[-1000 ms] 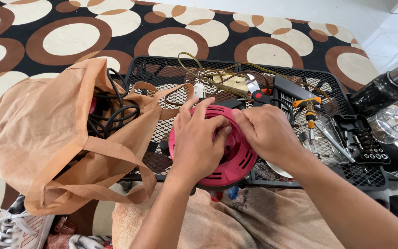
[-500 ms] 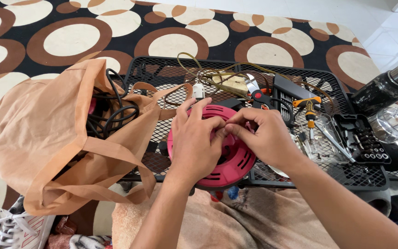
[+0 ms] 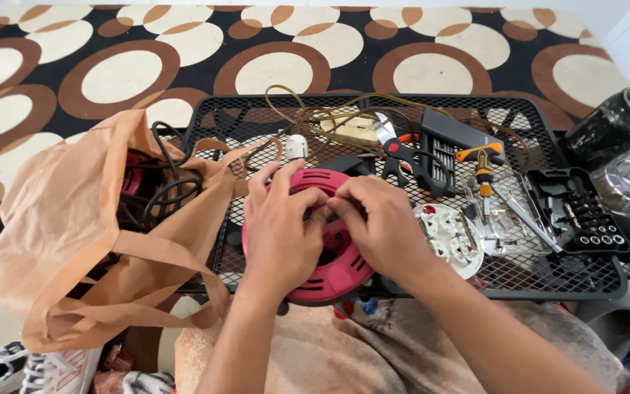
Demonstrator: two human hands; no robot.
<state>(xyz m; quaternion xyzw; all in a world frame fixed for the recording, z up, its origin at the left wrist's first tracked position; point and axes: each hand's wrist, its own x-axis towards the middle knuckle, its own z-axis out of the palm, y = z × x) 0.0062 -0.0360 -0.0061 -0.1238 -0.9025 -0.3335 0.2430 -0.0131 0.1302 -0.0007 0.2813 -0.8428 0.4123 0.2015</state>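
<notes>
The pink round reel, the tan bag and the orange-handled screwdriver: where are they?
pink reel [image 3: 337, 273], head view, lower rim.
tan bag [image 3: 60, 219], head view, side cloth.
orange-handled screwdriver [image 3: 480, 154], head view, orange handle.

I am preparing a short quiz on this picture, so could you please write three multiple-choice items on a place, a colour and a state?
1. Where does the tan bag lie from the reel?
A. to its left
B. to its right
C. on top of it

2. What colour is the reel?
A. green
B. pink-red
C. white

3. How do the hands stand?
A. both on the reel
B. both in the bag
C. one on the scissors

Answers: 1 A, the bag hangs off the mesh table's left edge. 2 B, its rim shows pink-red. 3 A, left hand and right hand meet over its hub.
</notes>
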